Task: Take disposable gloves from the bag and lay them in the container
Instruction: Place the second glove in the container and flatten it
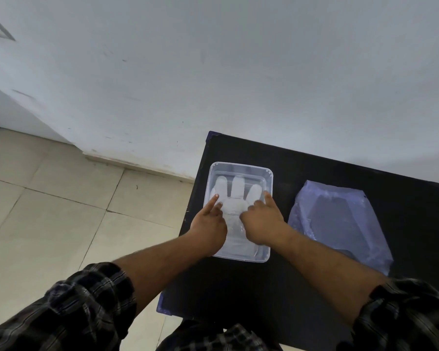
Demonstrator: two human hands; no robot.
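Fingers of left hand (208, 224) and right hand (261, 221) press, seemingly ungripping, on glove (235, 198) inside container (241, 166); bag (340, 224) beside.

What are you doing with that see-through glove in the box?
A person is putting throwaway gloves into a clear plastic box on a dark table. Both hands are inside it, the left hand and right hand pressing a glove flat with its fingers pointing away. The bluish bag lies beside the box, to its right.

Table: we see a black top (302, 287).
On it, left: a clear container (241, 166).
On it, right: a bluish plastic bag (340, 224).
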